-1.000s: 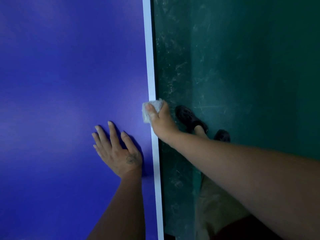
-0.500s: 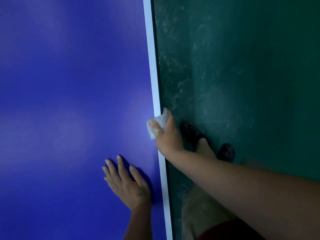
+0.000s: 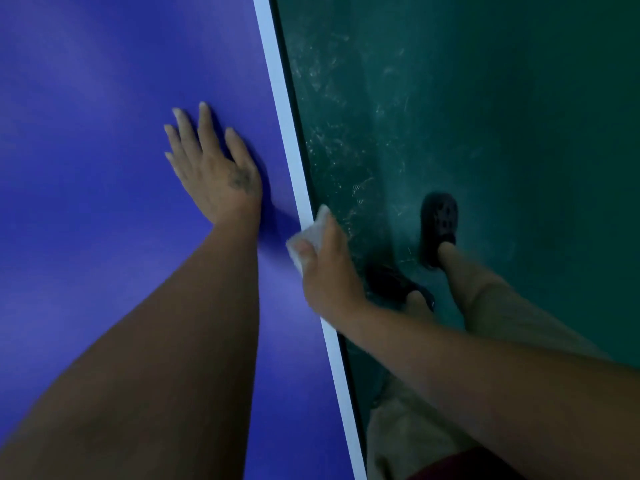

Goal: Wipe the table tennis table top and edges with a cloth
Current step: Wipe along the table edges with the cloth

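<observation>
The cloth (image 3: 313, 233) is pinched over the table's white edge stripe (image 3: 282, 105) by the right hand (image 3: 330, 271), thumb above, so top and side are likely wiped together. Inboard of the stripe, the left hand (image 3: 214, 168) is laid flat, fingers spread, apparently for support.

The head-worn camera looks steeply down, close above the table edge (image 3: 282, 109) and floor (image 3: 519, 133).

text: none legible | on left hand (image 3: 214, 168): dark mark (image 3: 242, 179), too blurred to read
</observation>
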